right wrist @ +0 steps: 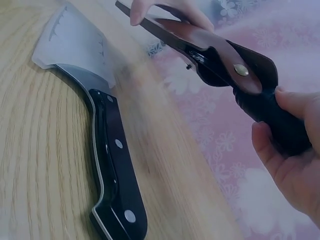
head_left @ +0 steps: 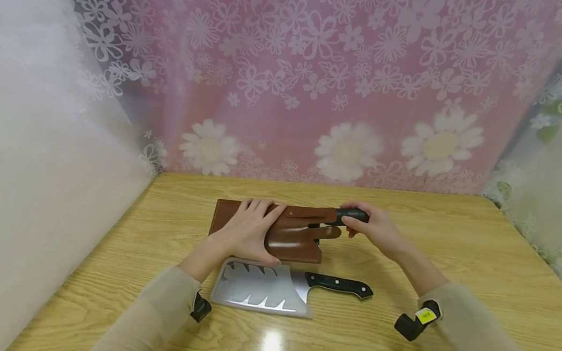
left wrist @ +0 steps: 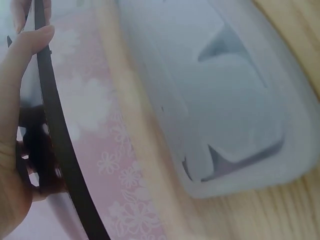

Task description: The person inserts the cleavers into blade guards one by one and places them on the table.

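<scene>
My left hand (head_left: 244, 229) grips a brown leather sheath (head_left: 298, 243) across its width, thumb at the near edge and fingers toward the far edge. A black knife handle (head_left: 354, 216) sticks out of the sheath's right end, and my right hand (head_left: 379, 232) holds it between thumb and fingers. Any blade inside the sheath is hidden. A strap with a metal snap (right wrist: 241, 70) lies by the sheath's mouth. In front of the sheath, a cleaver (head_left: 337, 283) lies flat, its handle pointing right. A translucent guard (left wrist: 240, 115) covers its blade.
Everything is on a wood-grain table (head_left: 125, 273). Pink floral sheeting (head_left: 285, 106) stands behind it, with a white panel (head_left: 56, 145) at the left and floral sheeting at the right. Each wrist wears a small black camera (head_left: 409, 327).
</scene>
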A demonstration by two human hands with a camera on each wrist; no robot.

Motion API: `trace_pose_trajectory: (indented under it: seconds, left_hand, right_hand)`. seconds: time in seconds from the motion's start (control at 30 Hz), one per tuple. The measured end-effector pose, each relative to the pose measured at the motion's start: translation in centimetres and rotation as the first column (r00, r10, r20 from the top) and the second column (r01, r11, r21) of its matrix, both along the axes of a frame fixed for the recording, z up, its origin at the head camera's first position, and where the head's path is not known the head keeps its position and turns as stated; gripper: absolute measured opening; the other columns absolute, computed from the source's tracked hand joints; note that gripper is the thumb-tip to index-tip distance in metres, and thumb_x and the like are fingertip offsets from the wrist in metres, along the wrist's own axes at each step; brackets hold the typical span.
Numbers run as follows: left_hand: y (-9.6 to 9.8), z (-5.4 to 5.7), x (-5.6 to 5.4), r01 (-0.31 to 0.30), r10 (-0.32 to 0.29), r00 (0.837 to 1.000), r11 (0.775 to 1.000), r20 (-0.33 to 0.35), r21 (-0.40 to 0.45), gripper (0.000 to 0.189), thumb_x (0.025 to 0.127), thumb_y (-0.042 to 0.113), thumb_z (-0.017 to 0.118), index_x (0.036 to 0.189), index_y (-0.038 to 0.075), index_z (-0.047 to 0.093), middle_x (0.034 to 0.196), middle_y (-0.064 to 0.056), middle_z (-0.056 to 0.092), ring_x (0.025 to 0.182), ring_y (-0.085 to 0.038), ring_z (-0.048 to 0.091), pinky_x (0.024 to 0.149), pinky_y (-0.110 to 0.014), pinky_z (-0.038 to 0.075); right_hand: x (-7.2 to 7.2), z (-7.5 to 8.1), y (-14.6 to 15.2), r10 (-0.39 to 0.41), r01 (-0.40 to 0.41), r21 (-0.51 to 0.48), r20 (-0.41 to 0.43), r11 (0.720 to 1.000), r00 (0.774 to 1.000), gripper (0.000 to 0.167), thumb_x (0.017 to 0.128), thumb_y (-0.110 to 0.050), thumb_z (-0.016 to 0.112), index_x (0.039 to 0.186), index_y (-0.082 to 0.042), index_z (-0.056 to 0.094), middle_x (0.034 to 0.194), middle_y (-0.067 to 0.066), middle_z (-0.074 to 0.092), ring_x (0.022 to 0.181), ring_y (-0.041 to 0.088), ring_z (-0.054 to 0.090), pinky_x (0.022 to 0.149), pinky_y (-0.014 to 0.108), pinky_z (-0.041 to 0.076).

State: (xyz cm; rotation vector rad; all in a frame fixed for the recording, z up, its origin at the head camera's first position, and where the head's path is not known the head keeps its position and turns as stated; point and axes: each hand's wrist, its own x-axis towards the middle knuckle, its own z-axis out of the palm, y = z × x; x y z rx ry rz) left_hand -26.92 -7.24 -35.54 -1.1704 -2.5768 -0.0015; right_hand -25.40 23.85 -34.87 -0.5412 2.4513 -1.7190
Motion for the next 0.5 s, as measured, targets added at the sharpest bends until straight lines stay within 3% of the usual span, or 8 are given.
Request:
trace_pose_trajectory:
  seconds: [0.13,0.33,0.5]
  left_hand:
    - [0.26,-0.06,-0.01,-0.002,0.002,1.0,1.0,0.006,0.002,0.114,0.058,0.075,0.062,0.146,0.013,0.026,0.132,-0.016,0.038,0.119,-0.029,0.037,0.098,-0.05,0.026]
    - [0.4,-0.09,0.1,-0.004,0.003,1.0,1.0,0.015,0.011,0.113,0.058,0.074,0.063,0.146,0.013,0.026,0.133,-0.017,0.037,0.12,-0.029,0.036,0.099,-0.05,0.026]
    - [0.33,0.01,0.05,-0.007,0.007,1.0,1.0,-0.001,0.013,0.114,0.057,0.076,0.061,0.146,0.014,0.026,0.133,-0.016,0.038,0.121,-0.029,0.036,0.099,-0.05,0.026]
  right_hand:
    - [-0.1,0.03,-0.38,0.051,-0.051,-0.014,0.007,0.999,0.999,0.045,0.095,-0.018,0.053,0.131,0.006,0.042,0.108,0.022,0.05,0.084,0.03,0.057,0.077,0.044,0.049]
    - [-0.16,0.16,-0.56,0.141,-0.135,-0.066,0.085,0.989,0.986,0.044,0.099,-0.015,0.042,0.138,0.003,0.032,0.121,0.023,0.041,0.085,0.021,0.051,0.075,0.032,0.047]
    - [0.11,0.52,-0.53,0.126,-0.116,-0.084,0.123,0.99,0.984,0.039,0.099,-0.015,0.04,0.132,0.005,0.032,0.111,0.02,0.04,0.079,0.021,0.042,0.068,0.03,0.041]
